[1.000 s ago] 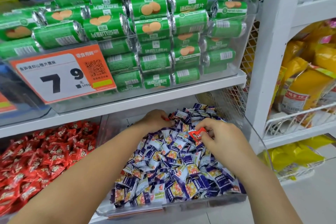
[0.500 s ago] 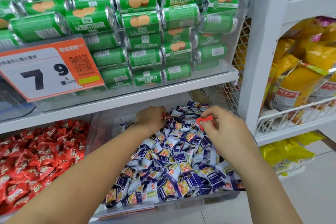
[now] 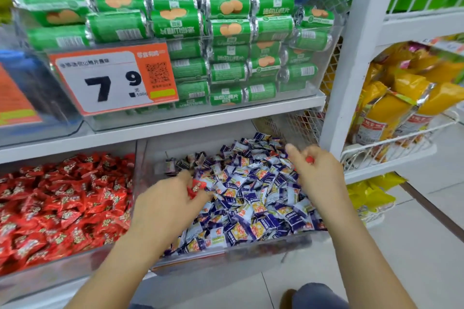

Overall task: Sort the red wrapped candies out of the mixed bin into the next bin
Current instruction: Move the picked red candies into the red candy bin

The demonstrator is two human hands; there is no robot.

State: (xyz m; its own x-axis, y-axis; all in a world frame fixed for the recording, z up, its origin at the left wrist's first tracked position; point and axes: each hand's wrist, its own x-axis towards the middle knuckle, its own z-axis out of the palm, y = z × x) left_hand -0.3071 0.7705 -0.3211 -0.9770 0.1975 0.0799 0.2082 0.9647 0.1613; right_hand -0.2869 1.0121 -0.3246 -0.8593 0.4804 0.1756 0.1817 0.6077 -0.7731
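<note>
Left hand (image 3: 173,204) over mixed bin (image 3: 263,249), fingers curled round red candy (image 3: 197,187) near bin's left wall. Right hand (image 3: 317,170) pinches second red piece (image 3: 310,159). Advice: lift clear over divider, release both above red bin (image 3: 62,208), keep purple wrappers behind.

Left hand (image 3: 168,204) pinches a red candy (image 3: 197,187) over the mixed bin (image 3: 266,249); right hand (image 3: 317,173) grips another red piece (image 3: 309,159); bin of red candies (image 3: 45,281) lies left.
</note>
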